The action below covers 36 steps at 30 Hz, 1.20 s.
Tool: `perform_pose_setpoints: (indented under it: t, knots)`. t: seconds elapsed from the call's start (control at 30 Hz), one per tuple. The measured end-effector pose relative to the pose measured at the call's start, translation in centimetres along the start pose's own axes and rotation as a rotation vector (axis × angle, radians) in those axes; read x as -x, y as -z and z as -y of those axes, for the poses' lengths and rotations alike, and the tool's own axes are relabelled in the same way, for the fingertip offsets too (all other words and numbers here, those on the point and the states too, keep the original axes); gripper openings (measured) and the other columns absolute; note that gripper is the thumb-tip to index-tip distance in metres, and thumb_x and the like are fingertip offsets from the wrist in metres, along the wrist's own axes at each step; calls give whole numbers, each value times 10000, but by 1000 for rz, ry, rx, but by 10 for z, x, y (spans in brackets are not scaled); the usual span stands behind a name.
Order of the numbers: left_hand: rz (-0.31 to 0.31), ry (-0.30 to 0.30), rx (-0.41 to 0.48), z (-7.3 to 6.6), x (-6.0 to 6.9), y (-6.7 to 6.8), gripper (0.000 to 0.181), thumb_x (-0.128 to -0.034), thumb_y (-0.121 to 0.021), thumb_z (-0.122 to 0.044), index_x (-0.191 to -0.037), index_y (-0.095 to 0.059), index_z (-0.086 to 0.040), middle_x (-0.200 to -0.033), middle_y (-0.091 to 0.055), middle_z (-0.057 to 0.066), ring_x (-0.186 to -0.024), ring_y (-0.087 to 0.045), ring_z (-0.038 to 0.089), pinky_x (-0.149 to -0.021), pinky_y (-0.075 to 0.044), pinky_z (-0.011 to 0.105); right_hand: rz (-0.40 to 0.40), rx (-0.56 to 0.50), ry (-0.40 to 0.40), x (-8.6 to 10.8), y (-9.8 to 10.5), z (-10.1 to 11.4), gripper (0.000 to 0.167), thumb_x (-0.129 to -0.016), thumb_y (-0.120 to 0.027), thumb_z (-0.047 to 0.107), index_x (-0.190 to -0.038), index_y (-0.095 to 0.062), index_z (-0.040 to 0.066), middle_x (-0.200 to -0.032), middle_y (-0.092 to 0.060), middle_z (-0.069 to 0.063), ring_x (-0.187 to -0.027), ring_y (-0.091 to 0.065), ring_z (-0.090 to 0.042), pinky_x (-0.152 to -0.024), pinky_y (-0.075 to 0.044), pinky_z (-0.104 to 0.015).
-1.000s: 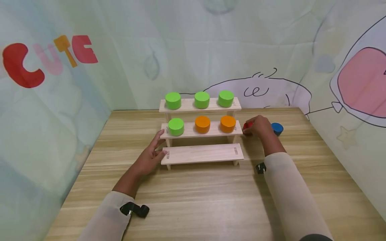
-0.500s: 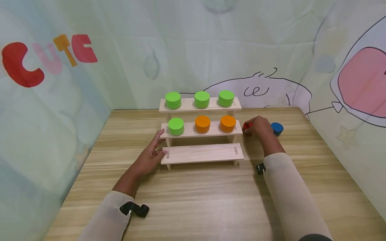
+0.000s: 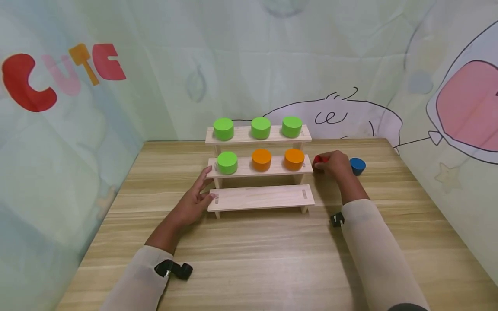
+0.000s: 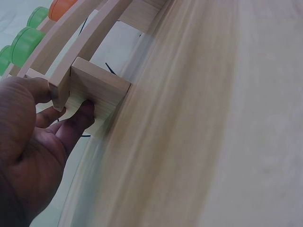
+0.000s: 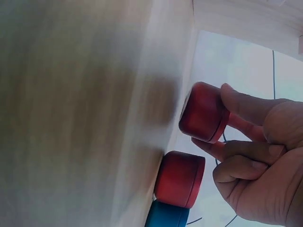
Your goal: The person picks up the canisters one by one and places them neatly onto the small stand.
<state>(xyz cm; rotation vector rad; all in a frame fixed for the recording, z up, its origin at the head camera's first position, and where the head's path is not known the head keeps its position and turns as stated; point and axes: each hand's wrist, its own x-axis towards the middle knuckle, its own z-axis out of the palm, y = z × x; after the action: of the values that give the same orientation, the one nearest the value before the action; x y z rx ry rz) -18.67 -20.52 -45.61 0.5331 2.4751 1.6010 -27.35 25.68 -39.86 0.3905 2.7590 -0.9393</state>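
My right hand (image 3: 337,165) pinches a short red cylinder (image 5: 201,112) between thumb and fingertips, just right of the wooden stepped rack. In the right wrist view it appears slightly off the table, and a second red cylinder (image 5: 179,179) stands close by. Past it is a blue cylinder (image 5: 166,215), partly cut off by the frame. My left hand (image 3: 191,204) grips the left end of the three-tier rack (image 3: 261,198); its thumb lies at the bottom tier, and the left wrist view shows fingertips (image 4: 86,109) against the leg underneath.
Three green cylinders (image 3: 260,128) stand along the top tier. On the middle tier are one green cylinder (image 3: 227,163) and two orange cylinders (image 3: 261,160). The bottom tier bears nothing. A printed cloth (image 3: 249,65) hangs behind the wooden table (image 3: 249,259).
My right hand has shifted very slightly, and more of the red cylinder shows beside its fingers. The left hand and the rack have stayed in place.
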Motion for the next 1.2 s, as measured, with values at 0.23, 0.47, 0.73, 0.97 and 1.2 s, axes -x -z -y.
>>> perform_pose_setpoints:
  t: [0.23, 0.47, 0.73, 0.97, 1.2]
  knots:
    - [3, 5, 1, 0, 1, 0, 858, -1126, -567, -62, -1767, -83, -362, -1780, -271, 284, -1469, -555, 540, -1144, -552, 584, -81, -98, 7, 4, -1, 3, 574, -1086, -700, 322, -1608, -553, 133, -1591, -560, -257, -1308, -524, -425, -1146, -562, -532]
    - [7, 4, 8, 0, 1, 0, 855, -1129, -573, -82, -1767, -77, -361, -1777, -274, 290, -1459, -562, 545, -1140, -556, 592, -195, -92, 111, 11, -7, 7, 527, -1111, -652, 344, -1592, -575, 145, -1502, -624, -234, -1226, -561, -402, -1063, -584, -516]
    - [9, 24, 7, 0, 2, 0, 856, -1132, -562, -77, -1759, -81, -407, -1788, -258, 277, -1462, -558, 544, -1143, -550, 598, -388, -90, 211, 20, -13, 14, 512, -1110, -650, 304, -1584, -588, 122, -1565, -547, -233, -1330, -554, -437, -1129, -584, -578]
    - [12, 16, 6, 0, 1, 0, 861, -1128, -558, -57, -1763, -78, -384, -1791, -247, 277, -1464, -559, 537, -1144, -550, 580, -454, -112, 228, 31, -13, 22, 511, -1105, -663, 301, -1583, -593, 134, -1615, -519, -210, -1393, -551, -444, -1154, -574, -585]
    - [12, 0, -3, 0, 0, 1, 857, -1127, -551, -42, -1768, -73, -349, -1795, -240, 273, -1455, -567, 538, -1135, -565, 536, -527, -168, 243, 46, -11, 29, 502, -1105, -662, 288, -1571, -601, 112, -1596, -534, -223, -1343, -597, -425, -1130, -599, -554]
